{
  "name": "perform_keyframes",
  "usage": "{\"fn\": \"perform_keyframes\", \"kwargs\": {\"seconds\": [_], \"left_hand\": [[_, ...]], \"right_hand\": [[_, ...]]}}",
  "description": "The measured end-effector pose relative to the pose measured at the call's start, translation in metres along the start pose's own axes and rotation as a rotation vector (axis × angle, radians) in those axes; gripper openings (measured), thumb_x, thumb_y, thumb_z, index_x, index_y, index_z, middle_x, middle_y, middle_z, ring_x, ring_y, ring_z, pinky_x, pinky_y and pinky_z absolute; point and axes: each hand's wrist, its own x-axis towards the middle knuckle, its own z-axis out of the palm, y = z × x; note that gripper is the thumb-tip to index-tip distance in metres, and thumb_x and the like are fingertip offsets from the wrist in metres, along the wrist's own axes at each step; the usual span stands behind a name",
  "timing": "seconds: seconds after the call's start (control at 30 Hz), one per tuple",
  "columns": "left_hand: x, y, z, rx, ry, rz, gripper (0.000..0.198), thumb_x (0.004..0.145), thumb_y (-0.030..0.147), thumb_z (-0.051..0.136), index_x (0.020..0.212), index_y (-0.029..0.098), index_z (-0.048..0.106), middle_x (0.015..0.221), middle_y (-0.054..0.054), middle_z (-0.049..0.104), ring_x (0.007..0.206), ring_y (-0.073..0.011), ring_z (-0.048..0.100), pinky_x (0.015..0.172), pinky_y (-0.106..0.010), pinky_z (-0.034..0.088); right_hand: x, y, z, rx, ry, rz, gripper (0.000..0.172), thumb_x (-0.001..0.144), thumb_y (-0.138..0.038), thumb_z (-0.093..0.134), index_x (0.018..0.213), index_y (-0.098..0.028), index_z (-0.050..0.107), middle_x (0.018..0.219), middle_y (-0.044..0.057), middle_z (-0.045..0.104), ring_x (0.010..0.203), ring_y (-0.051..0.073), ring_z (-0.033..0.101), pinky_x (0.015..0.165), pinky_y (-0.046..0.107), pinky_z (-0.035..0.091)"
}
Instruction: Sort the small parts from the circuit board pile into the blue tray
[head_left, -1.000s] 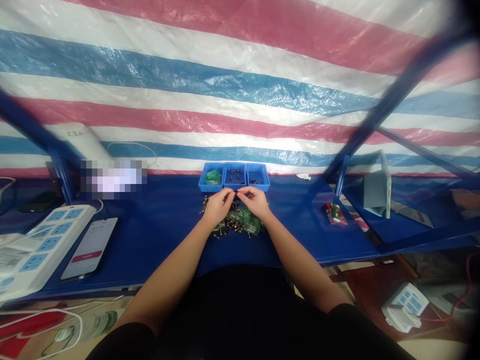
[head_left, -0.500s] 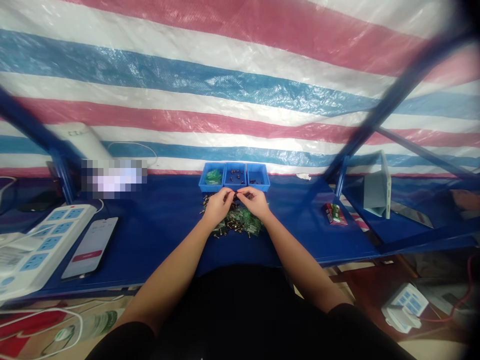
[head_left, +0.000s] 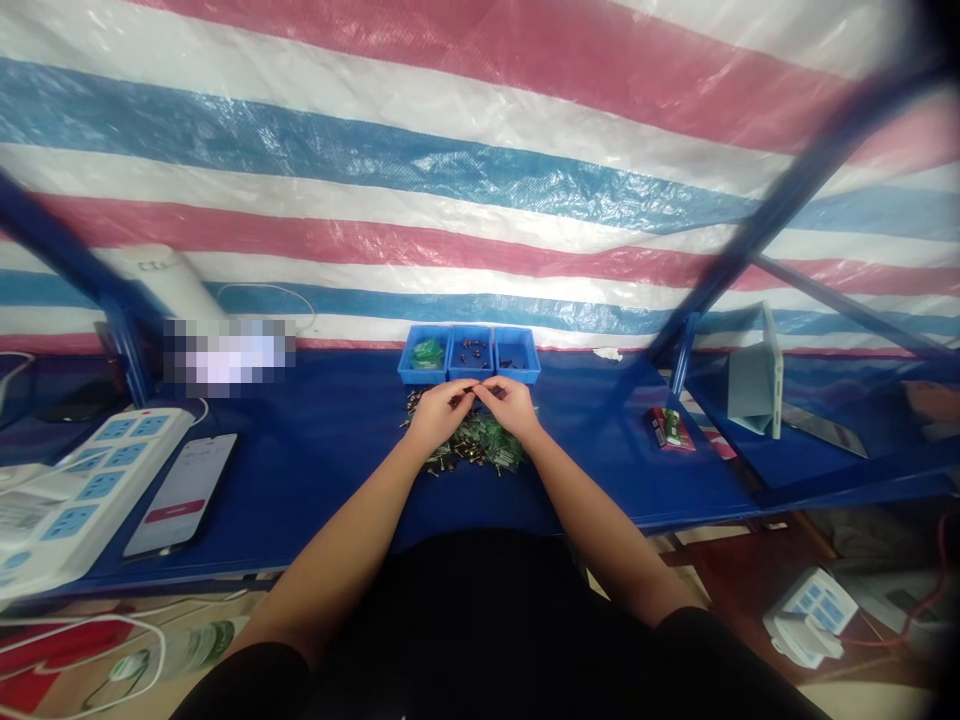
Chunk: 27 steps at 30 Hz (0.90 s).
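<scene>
My left hand (head_left: pixel 436 414) and my right hand (head_left: pixel 513 408) meet fingertip to fingertip above the table. Both are closed in a pinch around something small and dark; the fingers mostly cover it, so I cannot make out its kind. Beneath them lies a heap of small brass-and-dark screw-like pieces (head_left: pixel 469 450) mixed with clear green plastic pieces (head_left: pixel 501 444). Just beyond my fingers stand three joined blue bins: the left bin (head_left: pixel 405 374) holds green plastic, the middle bin (head_left: pixel 470 374) several small dark pieces, and the right bin (head_left: pixel 531 366) a few dark pieces.
On the blue table (head_left: pixel 315 480), a phone (head_left: pixel 180 497) and a white power strip (head_left: pixel 97 490) lie at left. A small red-green box (head_left: pixel 672 428) and a propped tablet (head_left: pixel 756 385) stand at right. Blue frame bars (head_left: pixel 712 285) slant up before a striped sheet (head_left: pixel 450 170).
My fingertips have come closer together, with the left hand's fingers shifting slightly right. The dark piece between them is now more covered. The bins and heap look unchanged.
</scene>
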Motion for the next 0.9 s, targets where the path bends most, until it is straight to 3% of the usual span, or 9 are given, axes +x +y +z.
{"fn": "perform_keyframes", "kwargs": {"seconds": [0.37, 0.63, 0.9], "left_hand": [[0.0018, -0.0048, 0.0013, 0.059, 0.065, 0.068, 0.027, 0.095, 0.033, 0.046, 0.108, 0.023, 0.067, 0.106, -0.004, 0.071, 0.096, -0.0185, 0.065, 0.088, -0.031, 0.051], [0.0013, -0.0050, 0.0025, 0.023, 0.090, 0.026, 0.026, 0.094, 0.033, 0.049, 0.109, 0.022, 0.067, 0.106, -0.004, 0.071, 0.091, -0.0166, 0.067, 0.083, -0.028, 0.053], [0.0001, -0.0037, 0.0004, 0.046, 0.076, -0.035, 0.029, 0.091, 0.038, 0.053, 0.111, 0.022, 0.067, 0.094, -0.003, 0.072, 0.076, -0.0144, 0.066, 0.077, -0.026, 0.053]], "right_hand": [[0.0019, -0.0020, -0.0036, 0.053, 0.014, 0.003, 0.029, 0.083, -0.045, 0.061, 0.084, -0.018, 0.072, 0.083, 0.005, 0.073, 0.074, 0.018, 0.065, 0.068, 0.029, 0.051], [0.0024, -0.0018, -0.0028, 0.064, 0.013, -0.029, 0.024, 0.082, -0.039, 0.063, 0.092, -0.020, 0.073, 0.091, 0.006, 0.073, 0.077, 0.019, 0.066, 0.066, 0.030, 0.051], [0.0023, 0.0001, -0.0013, 0.070, 0.052, -0.066, 0.024, 0.079, -0.039, 0.066, 0.095, -0.021, 0.072, 0.089, 0.005, 0.073, 0.078, 0.019, 0.067, 0.065, 0.030, 0.051]]}}
